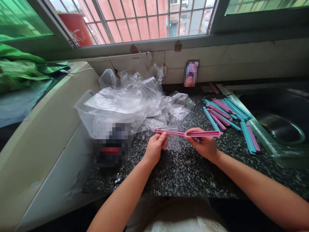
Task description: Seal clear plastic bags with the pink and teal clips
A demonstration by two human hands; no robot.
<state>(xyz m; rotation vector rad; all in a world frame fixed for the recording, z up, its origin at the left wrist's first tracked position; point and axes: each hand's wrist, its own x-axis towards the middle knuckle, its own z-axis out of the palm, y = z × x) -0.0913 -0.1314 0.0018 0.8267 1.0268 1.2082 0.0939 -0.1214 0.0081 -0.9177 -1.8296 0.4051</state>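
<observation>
A long pink sealing clip (178,132) is held level above the speckled dark countertop (183,174). My left hand (154,149) pinches its left part together with a small clear plastic bag (172,140) that hangs below the clip. My right hand (204,144) grips the clip's right part, fingers closed round it. A pile of several pink and blue clips (229,117) lies on the counter to the right of my hands.
A heap of crumpled clear plastic bags (130,100) lies at the back left. A white appliance (43,135) borders the counter on the left. A steel sink (277,122) sits at the right. A window with bars (145,19) runs above the tiled wall.
</observation>
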